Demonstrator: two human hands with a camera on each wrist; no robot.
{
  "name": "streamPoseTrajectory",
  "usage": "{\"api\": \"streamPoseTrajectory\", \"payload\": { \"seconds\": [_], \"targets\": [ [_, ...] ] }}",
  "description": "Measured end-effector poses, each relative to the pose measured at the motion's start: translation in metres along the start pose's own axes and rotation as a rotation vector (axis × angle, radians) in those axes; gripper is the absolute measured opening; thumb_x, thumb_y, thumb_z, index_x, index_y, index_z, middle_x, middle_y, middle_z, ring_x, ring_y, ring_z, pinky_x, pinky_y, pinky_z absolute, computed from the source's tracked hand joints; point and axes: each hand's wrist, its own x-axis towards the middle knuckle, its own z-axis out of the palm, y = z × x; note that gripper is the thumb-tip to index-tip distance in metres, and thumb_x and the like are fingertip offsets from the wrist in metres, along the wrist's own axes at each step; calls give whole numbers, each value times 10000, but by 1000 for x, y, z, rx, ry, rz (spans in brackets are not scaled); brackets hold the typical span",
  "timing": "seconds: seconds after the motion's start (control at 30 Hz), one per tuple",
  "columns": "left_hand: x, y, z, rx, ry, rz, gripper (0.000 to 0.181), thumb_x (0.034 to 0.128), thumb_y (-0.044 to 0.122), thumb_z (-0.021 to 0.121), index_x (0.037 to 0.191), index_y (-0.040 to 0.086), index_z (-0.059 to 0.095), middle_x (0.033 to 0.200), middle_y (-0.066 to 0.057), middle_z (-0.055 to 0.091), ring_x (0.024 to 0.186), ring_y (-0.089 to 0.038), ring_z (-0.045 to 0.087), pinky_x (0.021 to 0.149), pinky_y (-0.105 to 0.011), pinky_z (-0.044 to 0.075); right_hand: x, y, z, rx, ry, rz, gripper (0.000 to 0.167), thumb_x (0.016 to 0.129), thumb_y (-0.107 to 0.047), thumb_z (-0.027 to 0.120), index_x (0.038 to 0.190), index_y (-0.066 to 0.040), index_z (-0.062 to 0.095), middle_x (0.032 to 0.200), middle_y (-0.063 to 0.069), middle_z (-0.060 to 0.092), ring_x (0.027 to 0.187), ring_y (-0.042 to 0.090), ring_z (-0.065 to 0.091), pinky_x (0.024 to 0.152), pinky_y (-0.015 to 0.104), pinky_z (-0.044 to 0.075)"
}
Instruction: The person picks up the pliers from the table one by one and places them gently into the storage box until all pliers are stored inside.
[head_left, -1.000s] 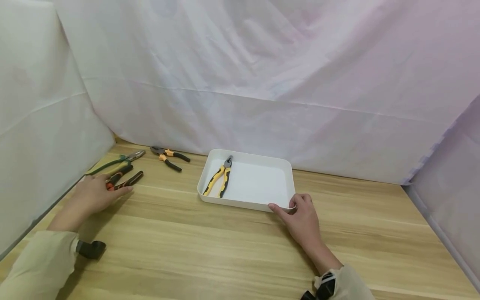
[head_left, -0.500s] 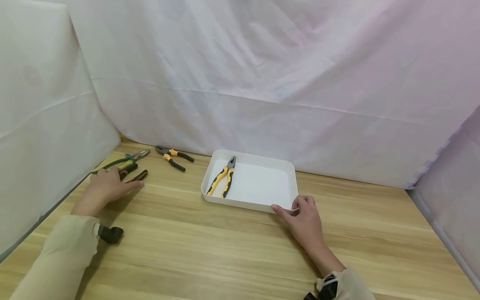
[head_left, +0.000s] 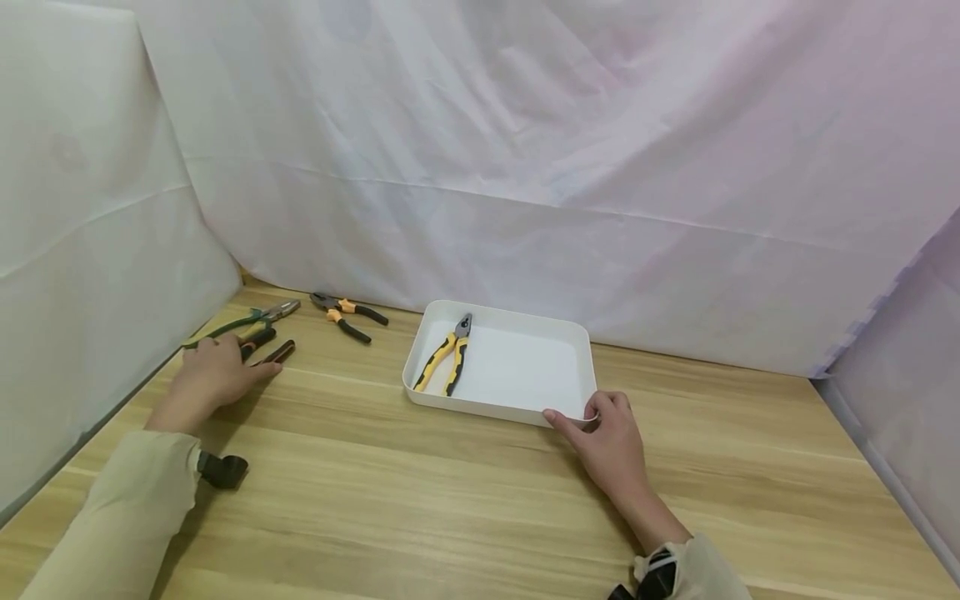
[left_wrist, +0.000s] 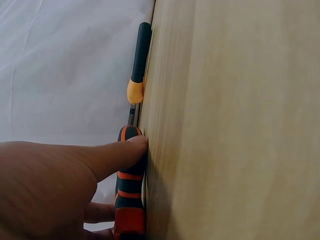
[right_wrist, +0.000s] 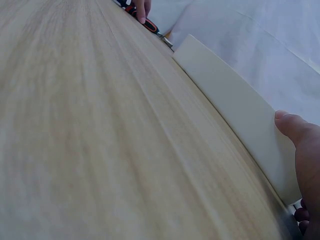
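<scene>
In the head view, my left hand [head_left: 213, 375] is over a pair of red-and-black-handled pliers [head_left: 276, 353] at the table's left side. The thumb lies against one handle [left_wrist: 131, 192] in the left wrist view, and fingers show on the far side of it. My palm hides the pliers' head. My right hand [head_left: 611, 442] pinches the near right corner of a shallow white tray [head_left: 487, 408], thumb outside the wall and fingers over the rim. Yellow-and-black pliers [head_left: 450, 350] lie in the tray's left part.
Green-handled pliers [head_left: 255, 318] lie just beyond my left hand. Black-and-orange pliers [head_left: 345, 315] rest by the back curtain [head_left: 480, 167], between those and the tray. Cloth also hangs at the left and right of the wooden table [head_left: 420, 500].
My left hand has shifted right and slightly forward over the red-and-black pliers, covering more of them. The head view has turned slightly. My right hand keeps its hold on the tray corner.
</scene>
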Motion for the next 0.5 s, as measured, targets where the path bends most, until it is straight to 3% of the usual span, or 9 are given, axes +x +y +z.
{"api": "streamPoseTrajectory", "payload": {
  "seconds": [0.5],
  "targets": [
    [0,2,-1,-12,1,-1,917,972,537,582,1385,-242,327,1339,-553,308,1180,-687,336,934,-722,385,1,2,1,-2,7,-7,589,798,-580,795,793,-102,451,1063,84,492,817,203,443,681,289,361]
  ]
}}
